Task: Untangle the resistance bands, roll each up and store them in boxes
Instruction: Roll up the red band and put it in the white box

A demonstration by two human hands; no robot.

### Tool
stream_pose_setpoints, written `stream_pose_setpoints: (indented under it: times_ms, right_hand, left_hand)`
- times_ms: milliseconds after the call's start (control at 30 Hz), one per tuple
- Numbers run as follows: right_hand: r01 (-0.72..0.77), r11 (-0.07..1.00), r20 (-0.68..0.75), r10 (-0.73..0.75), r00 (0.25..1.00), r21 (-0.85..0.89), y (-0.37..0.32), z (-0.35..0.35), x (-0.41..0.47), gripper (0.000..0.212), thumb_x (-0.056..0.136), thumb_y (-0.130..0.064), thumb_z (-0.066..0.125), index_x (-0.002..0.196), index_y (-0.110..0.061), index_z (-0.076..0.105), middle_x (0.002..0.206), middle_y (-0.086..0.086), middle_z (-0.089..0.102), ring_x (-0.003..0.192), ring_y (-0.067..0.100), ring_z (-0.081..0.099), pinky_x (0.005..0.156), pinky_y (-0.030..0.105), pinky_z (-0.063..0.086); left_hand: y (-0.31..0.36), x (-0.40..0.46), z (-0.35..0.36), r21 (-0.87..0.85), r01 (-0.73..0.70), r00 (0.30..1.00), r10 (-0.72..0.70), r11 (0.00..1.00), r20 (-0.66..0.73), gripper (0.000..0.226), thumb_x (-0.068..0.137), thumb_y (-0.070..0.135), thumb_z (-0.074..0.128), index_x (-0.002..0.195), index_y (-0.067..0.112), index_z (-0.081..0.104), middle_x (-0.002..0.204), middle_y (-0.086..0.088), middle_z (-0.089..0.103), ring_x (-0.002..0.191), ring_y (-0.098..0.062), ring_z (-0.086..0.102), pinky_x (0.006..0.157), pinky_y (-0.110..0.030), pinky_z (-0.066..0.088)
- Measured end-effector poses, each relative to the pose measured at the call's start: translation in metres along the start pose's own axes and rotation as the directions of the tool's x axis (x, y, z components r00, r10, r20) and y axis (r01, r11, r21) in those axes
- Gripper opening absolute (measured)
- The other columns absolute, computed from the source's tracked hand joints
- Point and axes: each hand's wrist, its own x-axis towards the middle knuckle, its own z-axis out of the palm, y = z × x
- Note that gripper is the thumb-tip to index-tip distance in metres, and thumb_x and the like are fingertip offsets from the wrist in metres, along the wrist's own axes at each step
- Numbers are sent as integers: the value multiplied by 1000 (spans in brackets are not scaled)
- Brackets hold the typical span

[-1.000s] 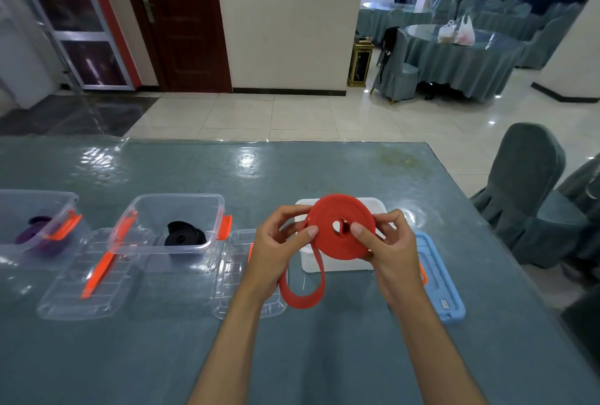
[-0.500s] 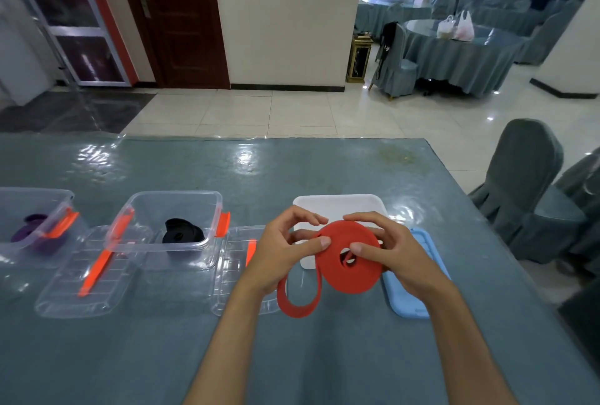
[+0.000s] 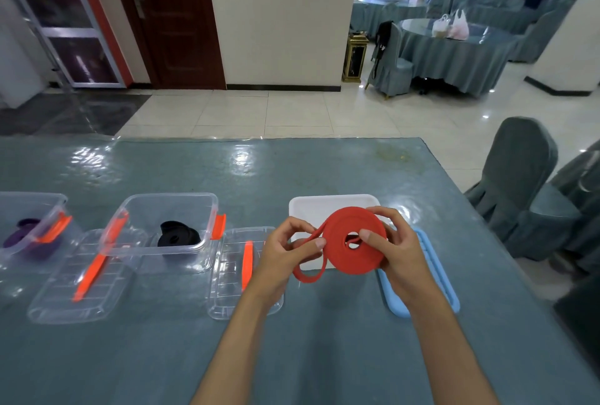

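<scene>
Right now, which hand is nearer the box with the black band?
Left. The left hand is just right of the clear box; the right hand is farther right, gripping the red band.

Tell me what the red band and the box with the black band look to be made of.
Red band: likely matte rubber or latex; its flat strip coils tightly and the loose tail droops in a soft loop. Box: clear, glossy hard plastic; the black band shows through its walls, with orange clips at the sides.

both bare forearms reach forward from the bottom edge, converging over the table. left hand (image 3: 285, 252) fingers curled, thumb and index pinching the loose strand of the red resistance band (image 3: 355, 244). right hand (image 3: 394, 247) wraps the roll's right rim, thumb pressed on its face near the centre hole.
</scene>
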Motion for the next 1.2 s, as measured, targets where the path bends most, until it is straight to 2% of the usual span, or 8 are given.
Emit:
stream_pose_setpoints:
  times_ms: [200, 433, 600, 733, 833, 933, 1033, 1200]
  right_hand:
    - [52, 998, -111, -48, 993, 33, 8, 9, 1, 58, 66, -38, 90, 120, -31, 68, 113, 12, 77, 97, 31, 75, 66, 46, 63]
    - [84, 994, -184, -70, 980, 71, 15, 18, 1, 56, 68, -42, 88, 118, -33, 68, 114, 9, 77, 99, 28, 76, 63, 37, 62]
    - [92, 990, -240, -64, 969, 108, 17, 24, 3, 51, 67, -42, 89, 113, -36, 69, 112, 7, 78, 97, 28, 76, 67, 41, 63]
    - [96, 983, -292, -47, 955, 156, 18, 28, 5, 43, 75, -29, 86, 113, -36, 68, 114, 10, 77, 95, 27, 76, 64, 39, 62]
    - [107, 975, -342, -34, 939, 195, 20, 28, 7, 38, 85, -18, 85, 113, -36, 67, 118, 12, 75, 99, 28, 74, 65, 39, 62]
    - [117, 961, -391, -10, 921, 251, 23, 28, 8, 35, 89, -12, 80, 108, -38, 66, 121, 12, 74, 102, 27, 74, 67, 40, 63]
    - [128, 945, -446, 21, 895, 301, 26, 30, 7, 33, 91, -10, 78, 108, -35, 65, 114, 8, 76, 98, 22, 75, 64, 36, 62]
    - [152, 923, -536, 67, 842, 354, 33, 33, 9, 33, 91, -9, 78, 110, -32, 63, 106, 0, 75, 92, 14, 77, 64, 33, 62]
  left_hand:
    - [-7, 4, 11, -77, 3, 997, -8, 997, -71, 30, 78, 27, 91, 95, 21, 68, 106, 0, 75, 91, -24, 75, 77, -33, 61]
    - [-3, 6, 21, -67, -70, 983, 58, 995, -172, 26, 72, 30, 89, 90, 24, 72, 101, 5, 74, 77, -13, 71, 67, -22, 56]
    - [-5, 6, 27, -111, -81, 967, 51, 990, -250, 36, 74, 29, 89, 99, 17, 67, 111, -6, 72, 88, -21, 70, 69, -32, 56]
    - [-10, 5, 36, -174, -123, 957, 71, 977, -280, 29, 77, 26, 87, 99, 17, 69, 119, -6, 76, 105, -21, 74, 80, -33, 62]
    - [-18, 3, 43, -224, -136, 955, 68, 965, -287, 35, 78, 27, 85, 108, 14, 73, 123, -12, 75, 114, -27, 73, 86, -38, 62]
    - [-24, 3, 50, -256, -112, 955, 33, 960, -296, 37, 82, 24, 83, 117, 15, 74, 126, -14, 72, 114, -31, 71, 91, -44, 62]
    - [-25, 3, 57, -260, -125, 951, 40, 957, -307, 37, 85, 21, 82, 121, 18, 72, 127, -5, 72, 116, -23, 72, 87, -41, 63]
    - [-27, 3, 71, -336, -95, 896, -67, 937, -438, 40, 78, 21, 88, 109, 9, 66, 121, -15, 66, 105, -20, 73, 82, -42, 64]
